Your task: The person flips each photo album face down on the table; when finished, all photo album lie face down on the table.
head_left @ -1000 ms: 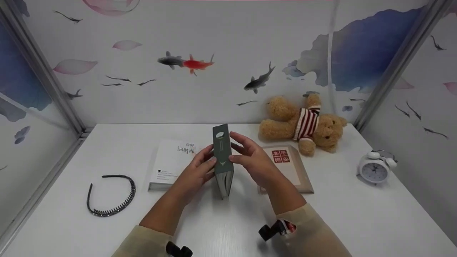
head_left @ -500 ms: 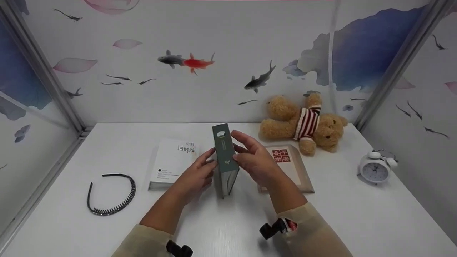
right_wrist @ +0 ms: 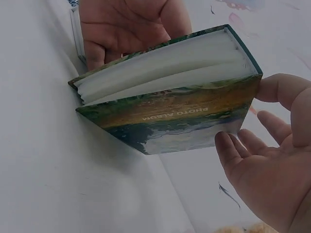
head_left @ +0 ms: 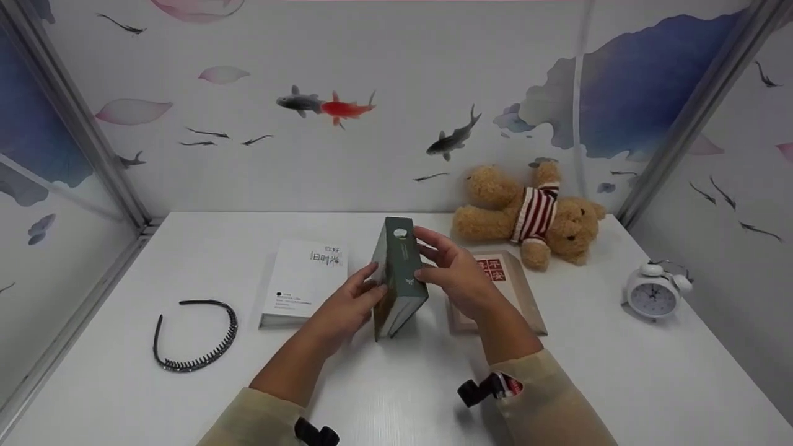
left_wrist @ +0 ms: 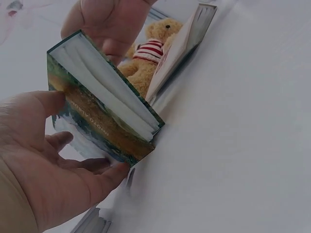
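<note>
Fish and petals decorate the walls (head_left: 372,49) around a white table (head_left: 390,402). On it a green photo album (head_left: 401,260) is on edge, spine upward, between both hands: the left hand (head_left: 348,306) touches one cover, the right hand (head_left: 461,279) the other side, fingers loosely spread on each. Left of the album lie a white book (head_left: 303,272) and a black hairband (head_left: 233,328); right of it, a teddy bear (head_left: 534,214) and alarm clock (head_left: 652,300)

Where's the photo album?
The green photo album is between the left hand and right hand, centre of the head view, right of the white book.
</note>
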Demonstrator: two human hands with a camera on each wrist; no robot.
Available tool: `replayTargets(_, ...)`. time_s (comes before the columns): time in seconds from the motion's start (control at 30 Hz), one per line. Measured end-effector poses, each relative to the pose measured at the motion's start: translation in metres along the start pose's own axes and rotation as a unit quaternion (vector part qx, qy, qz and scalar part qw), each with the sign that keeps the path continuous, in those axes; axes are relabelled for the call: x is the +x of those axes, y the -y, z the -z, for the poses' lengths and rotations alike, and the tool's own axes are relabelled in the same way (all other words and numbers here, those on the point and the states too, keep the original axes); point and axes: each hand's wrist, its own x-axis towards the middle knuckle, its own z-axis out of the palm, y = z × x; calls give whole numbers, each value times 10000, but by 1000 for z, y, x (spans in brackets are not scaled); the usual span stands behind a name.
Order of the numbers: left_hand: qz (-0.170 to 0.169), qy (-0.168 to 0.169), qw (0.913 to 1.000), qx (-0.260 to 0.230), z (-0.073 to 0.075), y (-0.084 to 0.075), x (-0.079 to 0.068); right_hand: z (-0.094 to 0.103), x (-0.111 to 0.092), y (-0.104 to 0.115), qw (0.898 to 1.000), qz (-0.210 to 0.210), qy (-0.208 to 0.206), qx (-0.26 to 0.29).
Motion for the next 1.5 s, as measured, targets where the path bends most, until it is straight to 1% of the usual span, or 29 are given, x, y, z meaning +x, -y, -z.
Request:
replayTargets(0.2,58,21,10000,62,0,4,2,1,1,-1,9993,-172,-159,-288)
replayTargets(0.4,15,76,9997,217,-4,5,4,0,1,-6,9968,-314,-289,-668)
replayTargets(0.5,49,63,9995,317,-5,5,4,-1,2,-9,9935,-510,-385,-942)
replayTargets(0.63,102,-78,9991,400,-5,5,4,0,4,-14,9896,-834,-381,-1113)
replayTargets(0.8,203,-288,9983,460,-6,2,6,3,7,-18,9852,-1238,-351,-1136)
replayTargets(0.87,267,-334,9978,506,-6,1,5,4,7,-17,9820,-1421,-395,-1182)
replayTargets(0.97,266,-345,9976,540,-7,0,5,6,6,-17,9786,-1601,-401,-1230)
replayTargets(1.07,209,-340,9976,563,-6,1,4,7,7,-18,9795,-1638,-316,-1128)
replayTargets(1.23,174,-362,9974,597,-6,1,5,8,7,-20,9826,-1671,-156,-794)
replayTargets(1.37,220,-449,9966,652,-7,-1,5,8,6,-22,9820,-1758,-169,-666)
replayTargets(1.5,241,-511,9963,651,-6,-1,6,5,6,-22,9812,-1790,-224,-682)
